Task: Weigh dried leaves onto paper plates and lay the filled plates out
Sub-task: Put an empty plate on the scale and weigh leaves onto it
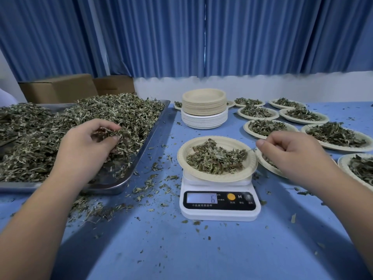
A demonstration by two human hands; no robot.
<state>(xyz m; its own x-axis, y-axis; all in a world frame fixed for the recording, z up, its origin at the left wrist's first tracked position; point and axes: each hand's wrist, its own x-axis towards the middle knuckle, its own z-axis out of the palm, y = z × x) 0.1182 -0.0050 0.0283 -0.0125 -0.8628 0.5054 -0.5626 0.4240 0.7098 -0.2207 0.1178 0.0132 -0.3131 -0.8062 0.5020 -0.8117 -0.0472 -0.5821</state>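
A white digital scale [220,205] stands at the table's middle, and its display reads 6. On it rests a beige paper plate [184,158] with a small heap of dried leaves [216,158]. My left hand [88,146] is over the steel tray [149,144] at left, fingers curled round a clump of leaves from the big pile [90,116]. My right hand [296,150] hovers at the plate's right rim, thumb and fingers pinching a thin stem.
A stack of unused paper plates [203,108], beige over white, stands behind the scale. Several filled plates [335,136] cover the table's right side. Loose leaf bits litter the blue tabletop [181,249]. Cardboard boxes [60,89] and blue curtains sit behind.
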